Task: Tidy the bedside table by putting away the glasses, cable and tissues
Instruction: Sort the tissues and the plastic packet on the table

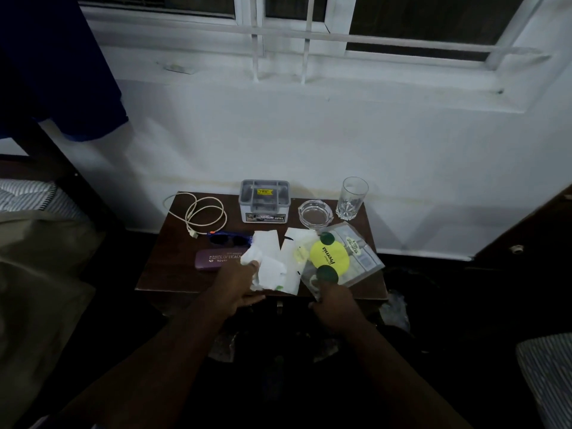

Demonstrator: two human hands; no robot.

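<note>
On the dark wooden bedside table (161, 267) lie several white tissues (272, 258) in a loose heap at the front middle. My left hand (238, 284) pinches a crumpled tissue at the heap's left side. My right hand (332, 300) grips the near corner of a clear tissue packet (346, 258) with a yellow label. Blue-framed glasses (229, 239) lie behind a purple glasses case (216, 258), left of the tissues. A coiled white cable (204, 216) sits at the back left corner.
A grey lidded plastic box (264, 201) stands at the back middle, a glass ashtray (315, 213) and a drinking glass (351, 198) to its right. The white wall is right behind the table. A bed (37, 243) lies on the left.
</note>
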